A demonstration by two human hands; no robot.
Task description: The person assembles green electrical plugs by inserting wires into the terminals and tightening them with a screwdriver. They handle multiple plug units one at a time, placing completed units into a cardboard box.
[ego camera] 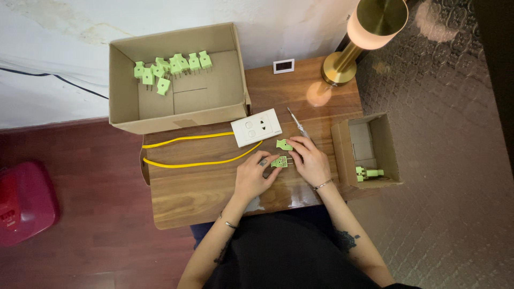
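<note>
- An opened green plug body [279, 161] is lying on the bench [203, 192] between both hands, prongs pointing right, inner side up, seemingly so its inside is facing the head camera.
- The left hand [252, 175] is pinching the plug body's left edge, its grip closed to a fingertip hold that is pinning the part flat against the wood.
- The right hand [312, 162] is curling over the plug body's right end, fingers touching near the prongs; its grip is closed lightly on the same part, steadying it from the other side.
- A second green piece [284, 144], probably the matching cover, is resting just above the hands, within easy reach of the right fingertips.
- A slim screwdriver [296, 123] is lying just beyond that piece, handle angled toward the right hand.
- A white socket plate [256, 127] is sitting near the centre of the bench, with two yellow wires [187, 151] running left from it.
- The small cardboard box [388, 150] on the right is holding a green plug [367, 173], close to the right hand.
- The large cardboard box [176, 107] at the far left is holding a row of green plugs [171, 67], well apart from the hands.
- A brass lamp [369, 32] is lighting the far bench edge.
</note>
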